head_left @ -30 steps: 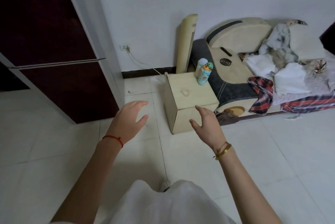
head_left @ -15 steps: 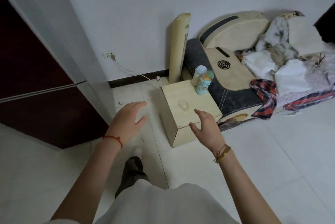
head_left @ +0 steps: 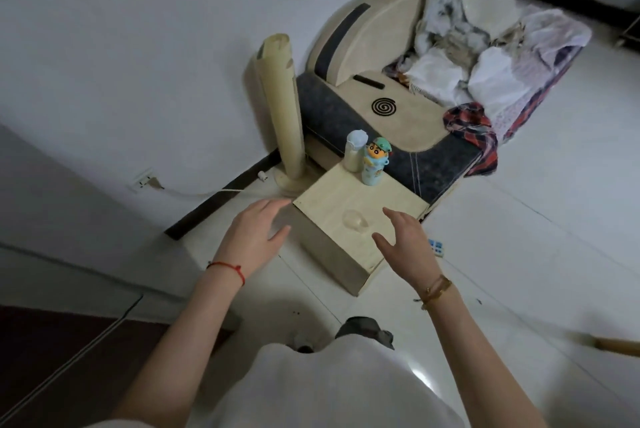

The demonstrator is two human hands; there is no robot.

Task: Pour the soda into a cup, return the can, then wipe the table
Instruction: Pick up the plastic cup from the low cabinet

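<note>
Currently both hands, left hand and right hand, are hovering with fingers released, grasping nothing; advise reaching past the small clear plastic cup on the pale wooden box table without toppling it.

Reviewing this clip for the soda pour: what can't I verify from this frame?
- Soda can: none identifiable in the head view; the white container stands partly behind the cartoon bottle.
- Clear cup on the small wooden table: too faint to tell whether it holds liquid.
- Wiping cloth: none identifiable.
- Wooden object: blurred, cut off by the right edge.
</note>
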